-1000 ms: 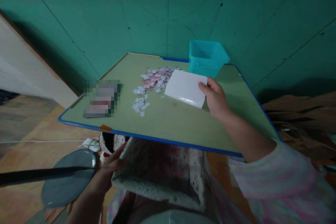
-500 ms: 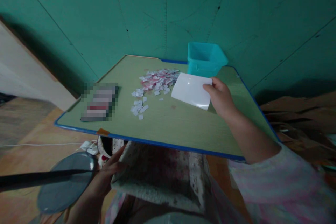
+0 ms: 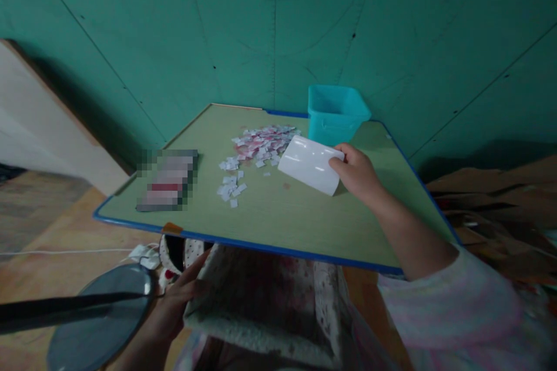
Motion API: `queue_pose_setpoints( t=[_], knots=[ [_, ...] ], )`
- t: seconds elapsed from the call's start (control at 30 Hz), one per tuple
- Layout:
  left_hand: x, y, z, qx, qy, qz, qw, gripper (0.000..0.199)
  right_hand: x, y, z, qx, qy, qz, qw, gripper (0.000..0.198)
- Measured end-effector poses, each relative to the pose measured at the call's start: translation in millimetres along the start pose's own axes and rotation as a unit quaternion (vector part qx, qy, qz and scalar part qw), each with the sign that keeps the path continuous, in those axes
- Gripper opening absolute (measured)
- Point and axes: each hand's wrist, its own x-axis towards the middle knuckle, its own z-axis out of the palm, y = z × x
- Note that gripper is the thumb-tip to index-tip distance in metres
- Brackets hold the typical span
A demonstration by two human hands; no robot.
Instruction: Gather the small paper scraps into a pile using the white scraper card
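Observation:
My right hand (image 3: 357, 171) pinches the right edge of a glossy white sheet (image 3: 310, 165), stiff and slightly curved. The sheet is held low over the table, its left edge close to a heap of small white and pinkish paper pieces (image 3: 263, 145). A looser cluster of paper squares (image 3: 231, 186) lies nearer the front, left of the sheet. Below the table edge, my left hand (image 3: 185, 295) grips the left side of an open, cloth-covered box (image 3: 256, 336) with a spotted pattern. Its fingers are partly hidden behind the box wall.
A turquoise plastic bin (image 3: 333, 127) stands at the table's back edge. On the left lies a dark flat object (image 3: 167, 179), its face blurred out. Blue trim edges the green table (image 3: 282, 226). A round grey stool-like disc (image 3: 100, 319) is at lower left, cardboard (image 3: 500, 191) at right.
The camera has tilted up, so the whole scene sits lower in view. The white sheet has moved slightly left with my right hand. My left hand keeps its grip on the box.

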Motion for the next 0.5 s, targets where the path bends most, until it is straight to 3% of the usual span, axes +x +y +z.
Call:
queue_pose_setpoints(
  t=[0.27, 0.4, 0.5],
  knots=[
    [3.5, -3.7, -5.7, 0.000, -0.003, 0.006, 1.000, 0.065, -1.4, 0.3, -1.2, 0.041, 0.001, -0.001, 0.999, 0.007],
    [4.3, -4.8, -6.0, -0.012, -0.016, 0.004, 1.000, 0.069, -3.6, -0.4, 3.5, 0.211, -0.113, 0.042, 0.970, 0.008],
    [5.8, -6.6, -7.6, -0.014, -0.004, 0.005, 1.000, 0.068, -1.3, 1.1, 4.1, 0.305, -0.102, 0.066, 0.945, 0.009]
  ],
)
